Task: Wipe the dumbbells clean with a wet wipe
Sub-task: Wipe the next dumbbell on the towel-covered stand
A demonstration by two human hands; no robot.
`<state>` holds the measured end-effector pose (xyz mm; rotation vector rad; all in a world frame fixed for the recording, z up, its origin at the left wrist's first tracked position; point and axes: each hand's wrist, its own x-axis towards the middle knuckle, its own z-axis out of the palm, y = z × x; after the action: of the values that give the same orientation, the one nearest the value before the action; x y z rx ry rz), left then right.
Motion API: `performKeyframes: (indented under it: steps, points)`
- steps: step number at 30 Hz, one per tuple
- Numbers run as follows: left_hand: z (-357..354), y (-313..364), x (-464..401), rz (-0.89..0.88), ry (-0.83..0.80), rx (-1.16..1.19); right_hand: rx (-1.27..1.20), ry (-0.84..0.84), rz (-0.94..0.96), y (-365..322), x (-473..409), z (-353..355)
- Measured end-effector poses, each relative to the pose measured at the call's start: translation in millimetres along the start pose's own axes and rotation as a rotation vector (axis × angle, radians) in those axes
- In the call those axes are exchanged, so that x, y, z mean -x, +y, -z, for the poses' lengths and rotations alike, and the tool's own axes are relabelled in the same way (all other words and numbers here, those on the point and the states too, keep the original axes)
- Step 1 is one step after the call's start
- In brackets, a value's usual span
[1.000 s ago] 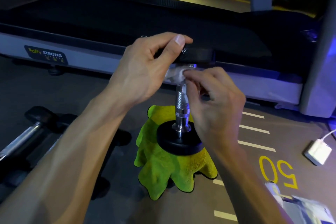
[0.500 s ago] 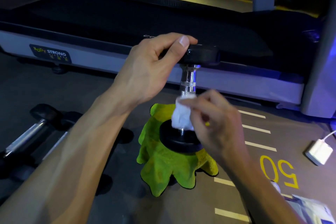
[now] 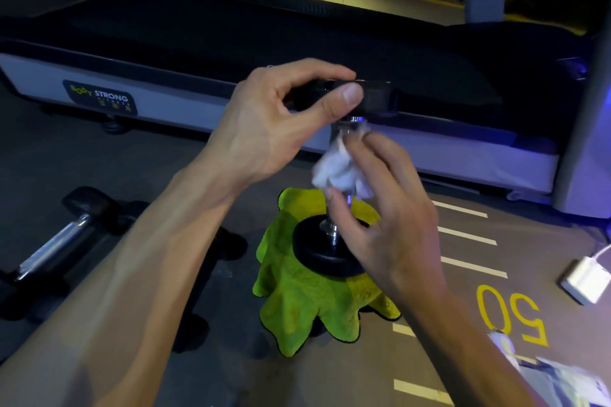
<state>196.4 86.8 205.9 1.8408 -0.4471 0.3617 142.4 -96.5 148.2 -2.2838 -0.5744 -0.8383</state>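
Dumbbell [image 3: 344, 175] stands on end on a green cloth [image 3: 307, 304] spread on the floor, in front of a treadmill [image 3: 231, 30]; lower weight plate rests on the cloth, upper plate is at the top. Left hand [image 3: 277, 122] pinches the rim of the upper plate between thumb and fingers [image 3: 350, 94], steadying the bar upright. Right hand [image 3: 380, 208] holds a bunched white wet wipe [image 3: 340, 168] against the chrome handle, fingers closed round wipe and bar together — wipe sits on the upper half of the handle, blurred.

Step in hand, as judged: wiping the handle shaft. To do it well, the wipe should wrap fully round the bar and travel the whole length from plate to plate, with a slight twist so the knurling is reached on every side. Left hand should hold the top plate firm, since the upright dumbbell on soft cloth could tip under sideways pressure. Collars next to each plate probably need separate attention.

More dumbbells [image 3: 56, 241] lie on the floor to the left — state of cleaning cannot be told.
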Motion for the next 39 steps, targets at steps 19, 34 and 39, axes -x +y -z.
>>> performKeyframes:
  steps: [19,34,39]
  points:
    - [6,8,18,-0.069,-0.068,-0.034,0.041,-0.188,-0.016,4,18,12]
    - [-16,19,31,-0.175,-0.083,-0.109,0.033,-0.364,-0.244,-25,42,7]
    - [-11,16,31,-0.165,-0.084,-0.076,0.004,-0.304,-0.31,6,45,33]
